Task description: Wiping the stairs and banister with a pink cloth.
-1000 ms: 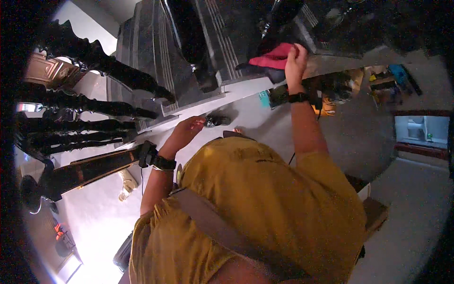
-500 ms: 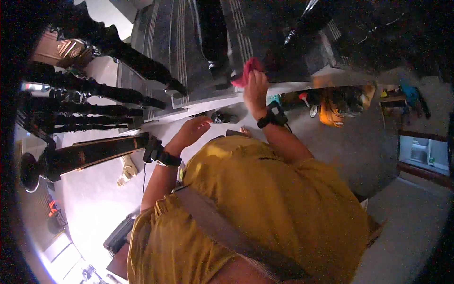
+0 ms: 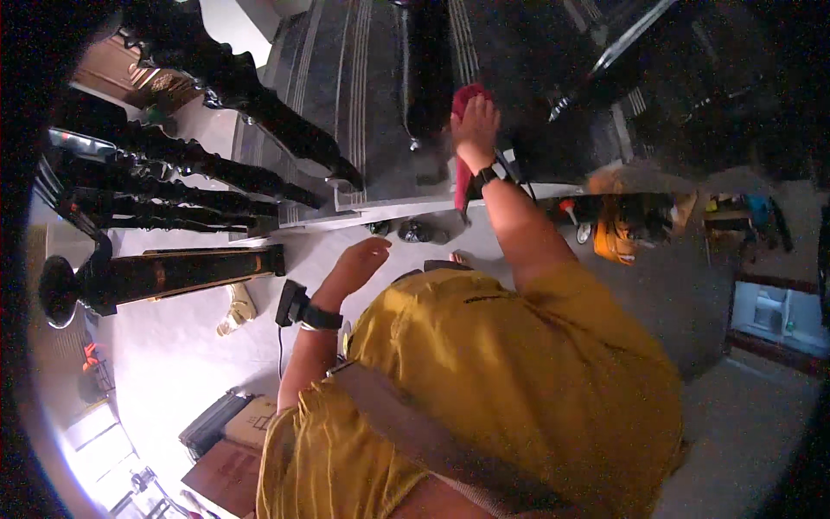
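Note:
My right hand [image 3: 476, 131] is closed over a pink-red cloth [image 3: 461, 186] on a dark, striped stone stair tread [image 3: 385, 173], just right of a glossy black baluster [image 3: 419, 82]; part of the cloth hangs down beside my wrist. My left hand [image 3: 350, 268] is below the stair edge, over the light floor, its loosely bent fingers apart and holding nothing. Both wrists wear black straps with small dark devices.
Black turned balusters [image 3: 259, 164] run along the left, with a thick dark post [image 3: 173, 277] beneath. Cardboard boxes [image 3: 216, 476] lie at lower left, a cream shoe [image 3: 238, 307] beside the post. An orange bag [image 3: 614, 233] and clutter sit beyond the stair edge at right.
My right hand has moved left with the cloth, then upward onto the tread, and more cloth now hangs down. My left hand sits lower in the picture, as does the stair edge.

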Demonstrator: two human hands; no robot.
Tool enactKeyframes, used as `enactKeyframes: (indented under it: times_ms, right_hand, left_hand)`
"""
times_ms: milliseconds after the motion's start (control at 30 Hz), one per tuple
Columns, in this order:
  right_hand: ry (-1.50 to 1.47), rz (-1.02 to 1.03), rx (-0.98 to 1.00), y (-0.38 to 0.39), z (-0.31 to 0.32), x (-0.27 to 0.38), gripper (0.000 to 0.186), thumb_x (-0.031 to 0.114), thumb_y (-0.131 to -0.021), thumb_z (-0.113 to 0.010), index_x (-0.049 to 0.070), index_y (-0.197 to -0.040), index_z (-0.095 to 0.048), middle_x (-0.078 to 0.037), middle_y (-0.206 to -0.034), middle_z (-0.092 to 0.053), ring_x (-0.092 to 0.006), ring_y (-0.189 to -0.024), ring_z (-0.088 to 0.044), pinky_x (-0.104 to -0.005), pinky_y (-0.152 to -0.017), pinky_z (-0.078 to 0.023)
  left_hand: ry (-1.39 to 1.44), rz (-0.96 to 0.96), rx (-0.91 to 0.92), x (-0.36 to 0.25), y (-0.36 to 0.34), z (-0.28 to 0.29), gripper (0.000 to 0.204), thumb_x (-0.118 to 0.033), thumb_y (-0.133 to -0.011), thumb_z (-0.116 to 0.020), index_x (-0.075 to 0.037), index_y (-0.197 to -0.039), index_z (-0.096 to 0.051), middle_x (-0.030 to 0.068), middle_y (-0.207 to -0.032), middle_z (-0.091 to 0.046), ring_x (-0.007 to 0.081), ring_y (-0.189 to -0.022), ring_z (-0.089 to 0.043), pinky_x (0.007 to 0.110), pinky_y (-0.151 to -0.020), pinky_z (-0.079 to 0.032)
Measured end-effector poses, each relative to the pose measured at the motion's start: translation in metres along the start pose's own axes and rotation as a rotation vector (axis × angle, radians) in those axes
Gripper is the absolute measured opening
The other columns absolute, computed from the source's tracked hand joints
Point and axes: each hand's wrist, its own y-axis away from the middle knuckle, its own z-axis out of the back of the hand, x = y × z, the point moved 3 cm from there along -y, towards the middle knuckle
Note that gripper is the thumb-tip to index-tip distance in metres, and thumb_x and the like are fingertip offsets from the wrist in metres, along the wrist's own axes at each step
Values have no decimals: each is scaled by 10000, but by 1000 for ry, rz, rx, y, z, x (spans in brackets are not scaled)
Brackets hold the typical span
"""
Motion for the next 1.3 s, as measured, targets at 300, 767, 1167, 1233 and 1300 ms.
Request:
enactKeyframes:
  times_ms: [300,767,1167,1233,1300]
  right_hand:
    - [-270,-350,316,-89,-72,-6,777,456,-759,-509,-47,-1295,-256,-229,-1377,-185,-414,-1277,-107,-571,-1016,-6]
    - [-285,302,216,23,22,2,315,165,-692,-561,31,-975,-592,-146,-1105,-513,-303,-1105,-408,-416,-904,-354]
    - [-408,328,111,114,95,-76,414,53,-653,-573,55,-1065,-533,-91,-1088,-522,-316,-975,-462,-422,-832,-368]
    - [-248,231,136,112,94,-115,361,23,-638,-548,39,-998,-569,-105,-1025,-551,-318,-926,-475,-412,-821,-377]
    - [-209,198,31,105,100,-149,334,13,-646,-522,31,-974,-585,-113,-986,-564,-324,-912,-475,-408,-802,-385]
  left_hand:
    - [145,243,-180,44,75,-1,252,-169,-832,-547,-45,-1050,-564,92,-958,-614,160,-872,-572,277,-759,-453]
    - [-94,-2,-42,10,51,-11,230,-186,-837,-539,-55,-1023,-568,111,-901,-620,219,-804,-600,308,-710,-475]
    - [-140,-124,96,-4,2,-30,251,-219,-831,-534,-65,-1026,-571,105,-899,-621,216,-776,-586,321,-703,-466]
    - [-93,-108,97,3,-1,-31,251,-219,-832,-534,-64,-1025,-571,96,-896,-623,193,-780,-581,308,-701,-462]
    - [-169,-104,100,-16,-4,-28,247,-213,-835,-531,-64,-1028,-571,88,-889,-622,183,-786,-576,297,-704,-458]
